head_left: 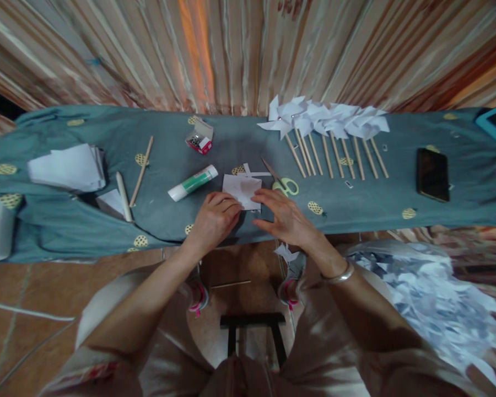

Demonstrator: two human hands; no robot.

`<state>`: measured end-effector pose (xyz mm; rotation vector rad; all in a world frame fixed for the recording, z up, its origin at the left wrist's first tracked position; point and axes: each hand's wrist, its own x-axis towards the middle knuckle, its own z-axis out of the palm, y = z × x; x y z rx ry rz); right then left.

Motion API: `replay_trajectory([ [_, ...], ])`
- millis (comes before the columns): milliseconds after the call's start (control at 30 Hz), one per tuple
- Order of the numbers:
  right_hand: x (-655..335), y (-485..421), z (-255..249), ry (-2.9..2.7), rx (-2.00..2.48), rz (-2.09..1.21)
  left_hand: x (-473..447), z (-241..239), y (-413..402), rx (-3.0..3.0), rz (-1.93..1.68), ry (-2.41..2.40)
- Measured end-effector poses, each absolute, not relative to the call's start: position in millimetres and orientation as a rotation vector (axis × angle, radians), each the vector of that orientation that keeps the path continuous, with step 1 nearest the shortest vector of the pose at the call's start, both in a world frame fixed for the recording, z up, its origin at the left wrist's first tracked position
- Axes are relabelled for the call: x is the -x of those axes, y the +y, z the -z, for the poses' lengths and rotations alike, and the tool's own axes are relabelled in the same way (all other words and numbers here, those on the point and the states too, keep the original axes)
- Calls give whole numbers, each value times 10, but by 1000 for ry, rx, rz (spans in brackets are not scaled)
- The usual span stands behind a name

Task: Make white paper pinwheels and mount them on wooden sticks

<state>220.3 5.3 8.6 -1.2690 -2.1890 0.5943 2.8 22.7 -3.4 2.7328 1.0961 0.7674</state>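
A small white paper square (240,186) lies on the cloth in front of me, and it looks folded. My left hand (218,218) has its curled fingers pressed together on the paper's lower left edge. At the right edge, the fingertips of my right hand (284,216) touch the paper, with the thumb spread away from them. Thin paper strips (254,173) lie just behind the square. Green-handled scissors (287,184) rest to its right. On the left is a glue stick (193,183), and behind that an open red box of small metal pieces (200,138).
Several paper pinwheels (326,118) on wooden sticks lie in a row at the back right. A phone (432,174) is further right. On the left are a paper stack (68,167), a loose stick (141,171) and a pen-like tool (124,196). A bag of white pinwheels (434,298) stands below right.
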Motion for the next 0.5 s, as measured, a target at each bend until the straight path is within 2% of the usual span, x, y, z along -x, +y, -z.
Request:
replay_trajectory([
  [500, -2186, 51, -27, -1869, 1219, -1033, 44, 38, -22, -2666, -813, 909],
])
